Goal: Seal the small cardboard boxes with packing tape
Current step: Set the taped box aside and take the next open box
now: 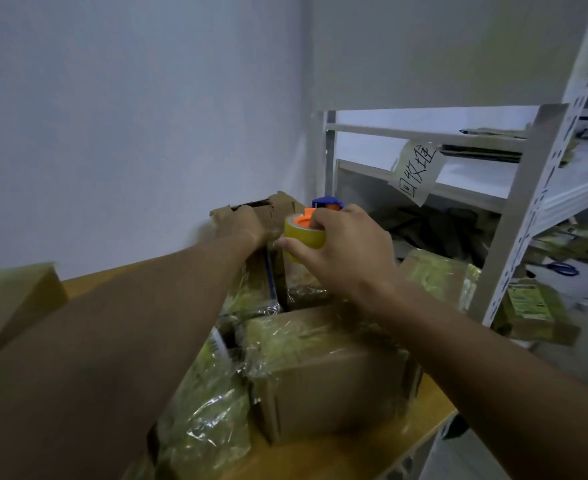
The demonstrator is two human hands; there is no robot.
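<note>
The right hand (341,247) grips the tape dispenser (306,230), fingers curled over its orange hub and thumb under the yellowish roll, so the roll can be pulled along while the blue cutter end points away toward the wall. It sits at the near edge of the far cardboard box (271,216), just where a strip would start. The left hand (242,225) presses on that box's top, fingers bent over the torn flap; this looks like a bracing hold, keeping the flaps down and the box from sliding as the tape is drawn. Whether tape already sticks to this box I cannot tell. The two hands are close together, with only the box edge between them.

That box stands at the back of the worktop (372,445), against the wall, reached over the others. Nearer lies a taped box (323,368) with wrinkled clear tape across its top, and beside it more wrapped packages (209,403), which suggests finished ones are kept in front and the open one is worked at the rear. On the right stands a metal shelf (514,202) bearing a handwritten paper label (419,169), flat cardboard and blue-handled scissors (562,268).
</note>
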